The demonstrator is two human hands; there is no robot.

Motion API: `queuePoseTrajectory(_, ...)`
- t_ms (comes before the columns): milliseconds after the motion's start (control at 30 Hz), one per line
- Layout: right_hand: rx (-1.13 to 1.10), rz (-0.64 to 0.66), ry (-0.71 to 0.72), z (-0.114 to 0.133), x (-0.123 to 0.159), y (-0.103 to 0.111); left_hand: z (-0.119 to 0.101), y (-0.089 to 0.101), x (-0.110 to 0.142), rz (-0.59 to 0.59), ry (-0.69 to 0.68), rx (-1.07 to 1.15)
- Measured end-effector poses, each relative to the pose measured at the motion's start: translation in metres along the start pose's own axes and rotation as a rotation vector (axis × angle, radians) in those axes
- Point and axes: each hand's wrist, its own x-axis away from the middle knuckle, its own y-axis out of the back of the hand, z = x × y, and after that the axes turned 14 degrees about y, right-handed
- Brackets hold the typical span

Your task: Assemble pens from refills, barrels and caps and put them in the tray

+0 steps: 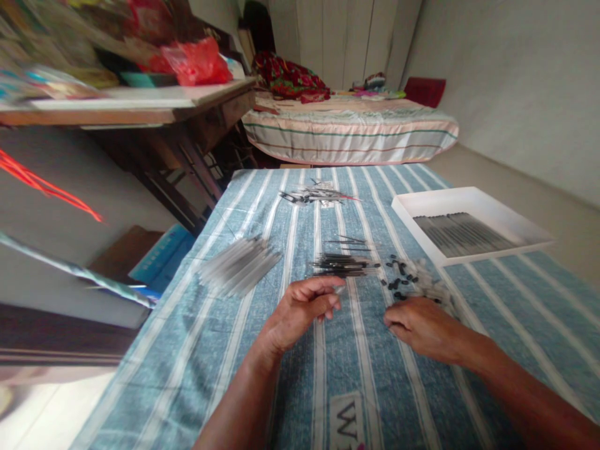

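Note:
My left hand is closed in a pinch just in front of a pile of dark pen refills. Something small and pale shows at its fingertips, too blurred to name. My right hand is closed, knuckles up, at the near edge of the small parts; its fingertips and anything in them are hidden. Beside it lie small black plugs and a heap of clear pen caps. To the left, clear pen barrels lie side by side in a slanted stack.
A white box lid at the right holds a row of pens. Loose thin parts lie at the far end of the striped cloth. Behind stand a bed and, at left, a table with a red bag.

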Motion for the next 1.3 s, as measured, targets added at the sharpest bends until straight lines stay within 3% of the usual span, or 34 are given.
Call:
queuePoseTrajectory(267, -0.62, -0.428, 0.09, -0.003, -0.025, 0.012, 0.003, -0.005, 0.0, 0.072, 0.081, -0.051)
queuePoseTrajectory(433, -0.703, -0.57, 0.16, -0.002, -0.039, 0.008, 0.002, -0.008, 0.002, 0.111, 0.09, -0.09)
queuePoseTrajectory(867, -0.642, -0.547, 0.189, 0.003, -0.043, 0.003, 0.008, -0.006, -0.002, 0.136, 0.101, -0.149)
queuePoseTrajectory(1067, -0.592, -0.452, 0.206, 0.004, -0.043, 0.001, 0.007, -0.006, -0.002, 0.161, 0.106, -0.262)
queuePoseTrajectory(1300, -0.825, -0.413, 0.114, 0.0, -0.046, -0.005, 0.007, -0.007, -0.002, 0.105, 0.122, -0.24)
